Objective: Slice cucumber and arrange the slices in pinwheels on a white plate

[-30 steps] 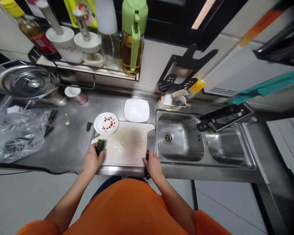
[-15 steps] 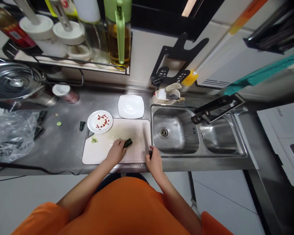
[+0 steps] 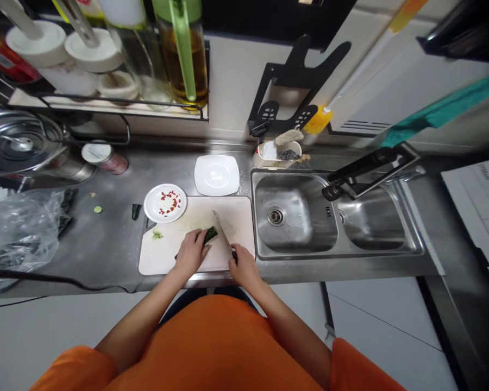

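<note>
Left hand was curled over a dark green vegetable piece, which was pinned near the middle of the cutting board, one end exposed past the fingertips. A dark bit was seen on the other side of that hand; whether it belonged to the same piece could not be told. By the right hand, a knife was gripped at its handle over the right part of the board, the blade slanted toward the board's far edge, just beside the vegetable's exposed end. Whether the two were touching could not be made out.

The chief hazard was judged to be a cut: the fingertips were placed near enough to the blade that a nick could be caused by a slip on the rounded skin. The vegetable might also be rolled if pressure were applied unevenly. At the board's far left corner, its edge was overlapped by a round plate of red pieces, which could be spilled if the board were jolted.
</note>
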`<state>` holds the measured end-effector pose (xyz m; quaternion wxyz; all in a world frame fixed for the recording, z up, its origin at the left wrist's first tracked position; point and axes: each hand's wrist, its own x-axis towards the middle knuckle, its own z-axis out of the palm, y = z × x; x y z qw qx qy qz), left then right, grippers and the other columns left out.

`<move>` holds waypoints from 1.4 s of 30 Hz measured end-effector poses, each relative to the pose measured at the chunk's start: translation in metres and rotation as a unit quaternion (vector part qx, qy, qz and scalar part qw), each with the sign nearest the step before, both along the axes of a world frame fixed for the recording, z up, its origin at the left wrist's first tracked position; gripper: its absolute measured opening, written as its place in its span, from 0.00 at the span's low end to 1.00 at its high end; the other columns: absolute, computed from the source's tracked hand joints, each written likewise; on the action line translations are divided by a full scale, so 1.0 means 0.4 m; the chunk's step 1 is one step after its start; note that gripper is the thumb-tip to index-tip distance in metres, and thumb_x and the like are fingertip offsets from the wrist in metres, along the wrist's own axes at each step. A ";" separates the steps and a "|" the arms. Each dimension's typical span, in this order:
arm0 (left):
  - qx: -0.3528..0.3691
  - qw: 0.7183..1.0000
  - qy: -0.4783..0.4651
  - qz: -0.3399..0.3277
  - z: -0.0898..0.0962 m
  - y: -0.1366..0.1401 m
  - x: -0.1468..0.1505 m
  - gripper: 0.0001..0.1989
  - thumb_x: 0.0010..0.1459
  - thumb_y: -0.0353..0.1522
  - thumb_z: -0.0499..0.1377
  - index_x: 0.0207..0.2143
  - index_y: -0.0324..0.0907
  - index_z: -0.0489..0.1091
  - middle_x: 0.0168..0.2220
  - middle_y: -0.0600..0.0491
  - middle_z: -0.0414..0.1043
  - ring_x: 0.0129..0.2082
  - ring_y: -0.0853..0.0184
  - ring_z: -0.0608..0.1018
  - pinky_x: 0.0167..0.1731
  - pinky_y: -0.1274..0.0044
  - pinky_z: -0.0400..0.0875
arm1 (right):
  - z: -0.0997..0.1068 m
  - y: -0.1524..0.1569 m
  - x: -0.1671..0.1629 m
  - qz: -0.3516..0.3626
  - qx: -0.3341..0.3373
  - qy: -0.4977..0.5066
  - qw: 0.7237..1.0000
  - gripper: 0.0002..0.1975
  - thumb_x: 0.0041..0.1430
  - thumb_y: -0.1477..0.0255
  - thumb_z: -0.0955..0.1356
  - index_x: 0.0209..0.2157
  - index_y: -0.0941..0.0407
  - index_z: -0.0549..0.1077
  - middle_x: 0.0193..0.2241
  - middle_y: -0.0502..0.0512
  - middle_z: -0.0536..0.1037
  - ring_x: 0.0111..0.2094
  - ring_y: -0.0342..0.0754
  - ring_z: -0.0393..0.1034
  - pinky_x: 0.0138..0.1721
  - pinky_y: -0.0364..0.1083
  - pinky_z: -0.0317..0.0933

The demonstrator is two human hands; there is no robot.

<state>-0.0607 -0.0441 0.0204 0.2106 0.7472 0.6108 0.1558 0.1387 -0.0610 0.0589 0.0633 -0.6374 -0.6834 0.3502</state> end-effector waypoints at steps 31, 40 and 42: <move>0.092 0.983 -0.096 -0.123 -0.026 0.054 -0.002 0.14 0.61 0.31 0.53 0.50 0.41 0.66 0.46 0.45 0.70 0.49 0.61 0.71 0.50 0.67 0.69 | 0.092 0.078 -0.046 0.109 -0.126 -0.174 0.970 0.25 0.60 0.83 0.54 0.59 0.56 0.57 0.40 0.62 0.72 0.41 0.52 0.72 0.38 0.44 0.62; 0.089 0.986 -0.078 -0.120 -0.026 0.052 -0.006 0.12 0.61 0.31 0.54 0.47 0.41 0.67 0.40 0.47 0.72 0.43 0.62 0.72 0.45 0.67 0.70 | 0.135 -0.011 -0.041 0.116 -0.153 -0.205 0.960 0.26 0.60 0.83 0.56 0.60 0.56 0.55 0.40 0.62 0.72 0.36 0.50 0.73 0.34 0.43 0.64; 0.091 0.986 -0.074 -0.121 -0.029 0.051 -0.008 0.11 0.61 0.31 0.54 0.47 0.41 0.67 0.40 0.47 0.72 0.43 0.62 0.72 0.45 0.68 0.70 | 0.140 -0.016 -0.041 0.116 -0.163 -0.205 0.958 0.27 0.60 0.83 0.55 0.60 0.56 0.54 0.40 0.62 0.72 0.36 0.51 0.73 0.33 0.43 0.64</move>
